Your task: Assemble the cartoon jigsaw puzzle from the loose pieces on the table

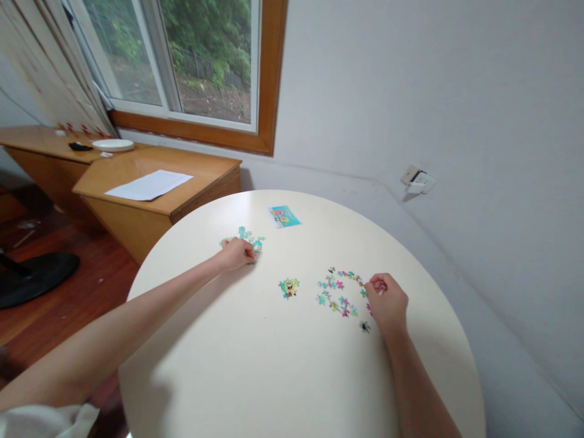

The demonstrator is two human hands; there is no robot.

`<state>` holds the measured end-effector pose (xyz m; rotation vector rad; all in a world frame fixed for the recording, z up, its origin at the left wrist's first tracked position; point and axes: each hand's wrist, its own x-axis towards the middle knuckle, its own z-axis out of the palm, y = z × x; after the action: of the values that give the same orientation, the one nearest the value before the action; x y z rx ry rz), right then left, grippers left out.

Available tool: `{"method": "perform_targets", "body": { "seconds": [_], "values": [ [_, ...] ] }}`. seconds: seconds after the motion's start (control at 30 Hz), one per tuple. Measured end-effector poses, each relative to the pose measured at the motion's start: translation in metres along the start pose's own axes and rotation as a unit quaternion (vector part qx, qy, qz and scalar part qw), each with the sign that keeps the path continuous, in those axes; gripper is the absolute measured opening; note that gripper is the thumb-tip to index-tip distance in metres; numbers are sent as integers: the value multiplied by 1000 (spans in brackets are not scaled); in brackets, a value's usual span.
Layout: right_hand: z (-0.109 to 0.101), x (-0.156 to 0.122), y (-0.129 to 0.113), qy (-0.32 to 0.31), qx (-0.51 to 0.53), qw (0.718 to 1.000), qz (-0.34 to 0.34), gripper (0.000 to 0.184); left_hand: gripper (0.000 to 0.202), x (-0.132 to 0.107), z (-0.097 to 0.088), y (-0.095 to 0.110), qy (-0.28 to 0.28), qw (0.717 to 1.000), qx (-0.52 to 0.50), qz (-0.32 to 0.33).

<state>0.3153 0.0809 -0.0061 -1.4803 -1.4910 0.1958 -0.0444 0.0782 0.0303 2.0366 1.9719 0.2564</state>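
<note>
On a round cream table [255, 365] lie loose jigsaw pieces. My left hand [236, 253] rests with fingers curled on a teal cluster of pieces [250, 238] at the far left, pinching at them. My right hand [387, 302] is closed in a loose fist at the right edge of a scattered group of pink and teal pieces [340, 294]; what its fingers pinch is too small to name. Between the two groups sits a small joined yellow section [289, 287]. A small blue picture card [283, 216] lies near the table's far edge. A single dark piece [364, 326] lies by my right wrist.
A wooden desk [201, 176] with a white sheet of paper [149, 184] stands to the left under a window [182, 55]. A white plate [113, 145] sits further back. A wall socket [417, 179] is on the right wall. A dark round base [36, 277] rests on the wood floor.
</note>
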Motion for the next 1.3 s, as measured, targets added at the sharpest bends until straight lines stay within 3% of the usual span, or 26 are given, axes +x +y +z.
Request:
{"method": "perform_targets", "body": {
  "seconds": [0.17,0.43,0.57,0.7,0.8,1.0,1.13,1.3],
  "values": [
    [1,1,2,3,-3,1000,-2,9,11,-7,0,3,41,999,15,32],
    [1,0,2,10,8,1000,-10,6,41,-63,33,14,96,974,77,191],
    [1,0,1,4,17,1000,-8,6,50,-68,42,8,100,971,134,171],
    [1,-1,0,3,23,1000,-2,6,54,-64,39,10,111,968,149,170],
    [1,-1,-1,-2,19,1000,-3,6,55,-67,34,22,131,960,141,201],
    [0,-1,-4,-3,10,1000,-1,5,54,-79,41,65,89,942,109,306],
    [-1,-1,-6,-6,3,1000,4,5,60,-82,55,85,51,941,117,312],
    [-2,-1,-6,-13,-19,1000,-4,6,64,-78,69,92,39,943,109,313]
  ]
}}
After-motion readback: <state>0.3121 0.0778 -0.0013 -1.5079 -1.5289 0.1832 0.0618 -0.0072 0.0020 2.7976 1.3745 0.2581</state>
